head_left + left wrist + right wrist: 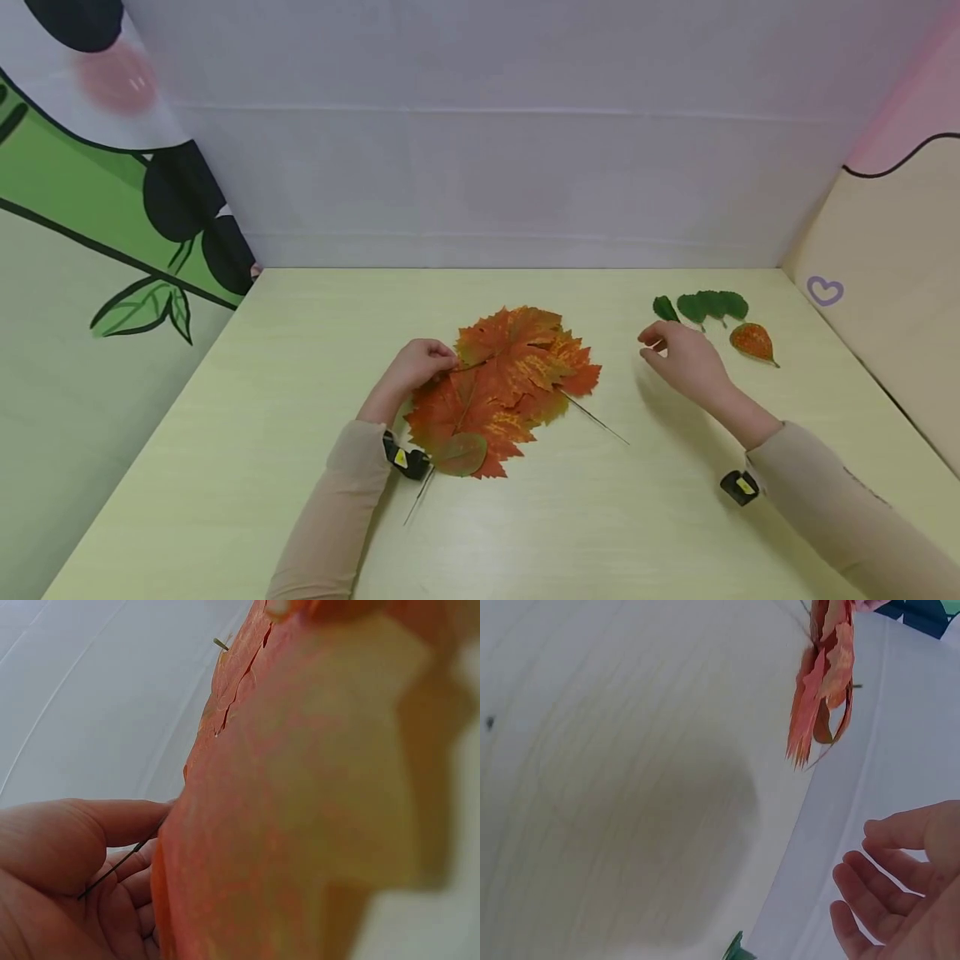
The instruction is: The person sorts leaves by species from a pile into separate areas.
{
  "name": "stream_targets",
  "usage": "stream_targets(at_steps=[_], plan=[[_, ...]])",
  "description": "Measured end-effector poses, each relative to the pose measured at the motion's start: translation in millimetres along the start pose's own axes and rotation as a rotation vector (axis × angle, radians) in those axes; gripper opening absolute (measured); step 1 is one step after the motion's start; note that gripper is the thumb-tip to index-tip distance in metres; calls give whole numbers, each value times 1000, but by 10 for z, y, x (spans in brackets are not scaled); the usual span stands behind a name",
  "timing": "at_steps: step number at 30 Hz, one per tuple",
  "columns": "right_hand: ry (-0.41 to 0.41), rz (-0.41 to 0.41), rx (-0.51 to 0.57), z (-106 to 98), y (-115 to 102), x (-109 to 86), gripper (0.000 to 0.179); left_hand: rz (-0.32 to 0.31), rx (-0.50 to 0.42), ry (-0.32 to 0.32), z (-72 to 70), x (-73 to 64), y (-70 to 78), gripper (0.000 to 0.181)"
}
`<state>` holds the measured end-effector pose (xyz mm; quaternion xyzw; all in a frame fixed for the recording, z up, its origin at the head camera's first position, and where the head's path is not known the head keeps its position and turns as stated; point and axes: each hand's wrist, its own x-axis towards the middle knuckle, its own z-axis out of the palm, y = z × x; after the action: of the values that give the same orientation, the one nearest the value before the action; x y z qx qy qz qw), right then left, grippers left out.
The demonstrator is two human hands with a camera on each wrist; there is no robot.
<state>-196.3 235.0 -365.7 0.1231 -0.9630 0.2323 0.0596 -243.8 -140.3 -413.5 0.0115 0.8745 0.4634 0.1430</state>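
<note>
In the head view, several orange maple leaves (498, 392) form an overlapping cluster at the middle of the table. My left hand (416, 367) pinches the cluster at its left edge between thumb and fingers; a thin dark stem (112, 871) runs across the palm in the left wrist view. A greenish oval leaf (461, 455) overlaps the bottom of the cluster. My right hand (686, 360) is raised over the table on the right, fingers loosely bent and holding nothing. Just beyond it lie several small green leaves (692, 308), with an orange-brown leaf (753, 342) beside them.
The pale wooden table (285, 467) ends at a white backdrop (510, 183). A printed panel (112, 242) stands on the left, and a beige and pink panel (892, 250) borders the right. Thin stems (596, 417) stick out from the cluster's right side.
</note>
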Motion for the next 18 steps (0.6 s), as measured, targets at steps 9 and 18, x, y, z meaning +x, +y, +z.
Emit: stream_targets(at_steps=[9, 18], plan=[[108, -251, -141, 195, -317, -28, 19, 11, 15, 4, -13, -4, 10, 19], [86, -522, -165, 384, -674, -77, 21, 36, 1, -3, -5, -36, 2, 19]])
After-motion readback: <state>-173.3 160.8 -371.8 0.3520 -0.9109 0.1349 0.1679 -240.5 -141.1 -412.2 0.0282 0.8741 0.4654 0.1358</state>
